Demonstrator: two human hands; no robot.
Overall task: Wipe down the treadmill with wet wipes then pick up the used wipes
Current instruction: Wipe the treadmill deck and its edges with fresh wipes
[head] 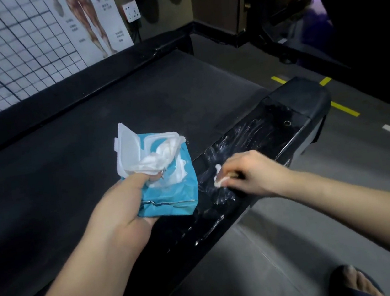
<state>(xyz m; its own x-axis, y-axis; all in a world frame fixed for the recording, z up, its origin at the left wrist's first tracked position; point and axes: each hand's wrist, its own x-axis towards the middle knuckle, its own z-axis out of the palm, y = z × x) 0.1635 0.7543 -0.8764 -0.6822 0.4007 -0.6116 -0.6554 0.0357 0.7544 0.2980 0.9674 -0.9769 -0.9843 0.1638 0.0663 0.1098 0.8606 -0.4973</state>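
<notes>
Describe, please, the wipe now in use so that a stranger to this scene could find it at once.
Find the wide black treadmill belt, then the glossy black side rail on its right. There the right hand presses a small crumpled white wipe onto the wet rail, unlike the loose white wipe poking from the blue soft pack in the left hand.

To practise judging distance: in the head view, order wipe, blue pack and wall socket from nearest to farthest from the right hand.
1. Wipe: under the right hand.
2. Blue pack: leftward, held by the left hand.
3. Wall socket: far back, on the wall.
</notes>
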